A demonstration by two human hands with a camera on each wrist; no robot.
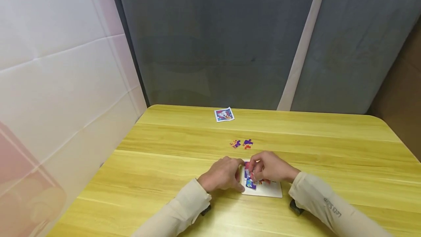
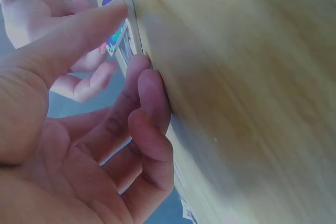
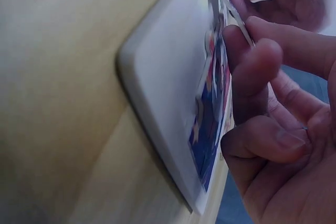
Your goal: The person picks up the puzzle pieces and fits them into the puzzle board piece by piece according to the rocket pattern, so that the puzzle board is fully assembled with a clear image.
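Note:
A white puzzle tray (image 1: pixel 273 191) lies on the yellow wooden table (image 1: pixel 329 149) close to me, with coloured puzzle pieces (image 1: pixel 250 184) in its left part. My left hand (image 1: pixel 223 175) rests at the tray's left edge (image 2: pixel 132 30), thumb (image 2: pixel 100 22) reaching over onto the pieces and fingertips (image 2: pixel 140 74) against the side. My right hand (image 1: pixel 269 168) is bent over the tray (image 3: pixel 163 77), index finger and thumb (image 3: pixel 262 140) pinching a blue and red piece (image 3: pixel 210 114) that sits on the tray. Most of the pieces are hidden under the hands.
Two loose puzzle pieces (image 1: pixel 235 143) (image 1: pixel 247 143) lie just beyond the tray. A small picture card (image 1: pixel 224 114) sits near the table's far edge. Grey panels stand behind the table and a white sheet hangs on the left.

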